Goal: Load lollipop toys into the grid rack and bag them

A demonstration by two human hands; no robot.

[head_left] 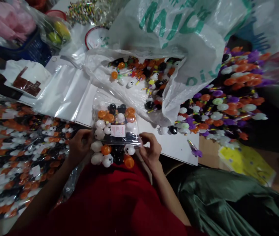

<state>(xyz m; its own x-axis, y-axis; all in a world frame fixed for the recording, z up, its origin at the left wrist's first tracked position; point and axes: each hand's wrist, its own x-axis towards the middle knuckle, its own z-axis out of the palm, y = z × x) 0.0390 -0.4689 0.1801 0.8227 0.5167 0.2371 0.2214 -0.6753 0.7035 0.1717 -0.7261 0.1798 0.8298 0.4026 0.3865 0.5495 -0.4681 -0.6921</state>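
A clear plastic bag (pixel 131 139) packed with white, orange and black novelty toy heads sits in front of my body, with a printed label (pixel 118 131) on its face. At the bag's lower left edge, my left hand (pixel 80 147) is closed in a pinch. My right hand (pixel 151 150) pinches the lower right edge in the same way. Below the bag's edge, a row of round heads shows, among them an orange head (pixel 129 161) and a white ghost-like head (pixel 108 160). Whether this row is inside the bag, I cannot tell.
A large open plastic sack (pixel 171 105) of loose pieces lies ahead. Flat clear bags (pixel 63 88) lie left of it. Filled packs (pixel 36 150) cover the lower left. Loose novelty pieces (pixel 218 114) pile up at right, near a single purple-ended piece (pixel 195 150) on the white table (pixel 176 147).
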